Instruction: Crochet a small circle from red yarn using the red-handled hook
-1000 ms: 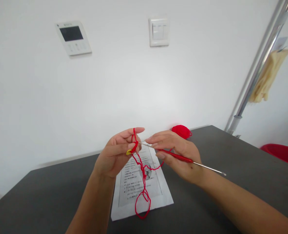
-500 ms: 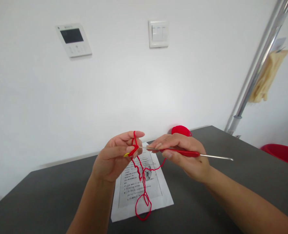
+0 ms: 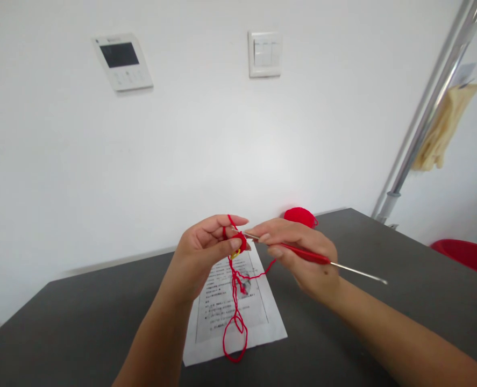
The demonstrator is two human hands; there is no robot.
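My left hand is raised above the table, its fingers pinched on a small red crochet piece with a yellow marker on it. Red yarn runs over the forefinger and hangs in loops onto the paper. My right hand grips a crochet hook with a red handle and a metal shaft, and its tip meets the red piece. A ball of red yarn lies on the table behind my right hand.
A printed sheet of paper lies on the dark grey table. Behind stands a white wall with a light switch and a control panel. At right are a metal pole and a red basin.
My left hand has shifted slightly right and closed tighter on the red piece. The hook has tilted, its rear end dropping lower to the right.
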